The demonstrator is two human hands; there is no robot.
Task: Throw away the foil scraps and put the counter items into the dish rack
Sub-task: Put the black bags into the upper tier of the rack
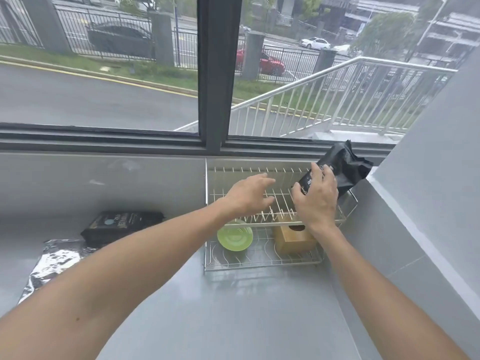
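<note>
Over wire dish rack, crinkled black pouch

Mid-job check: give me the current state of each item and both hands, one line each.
Right hand: gripping the black bag, over the rack's upper tier.
Black bag: tilted, held at the rack's right end.
Left hand: open, empty, above the upper tier.
Dish rack: on the counter, partly loaded.
Green bowl: in the lower tier.
Wooden box: in the lower tier.
Second black package: lying flat on the counter.
Foil sheet: crumpled, on the counter.
</note>
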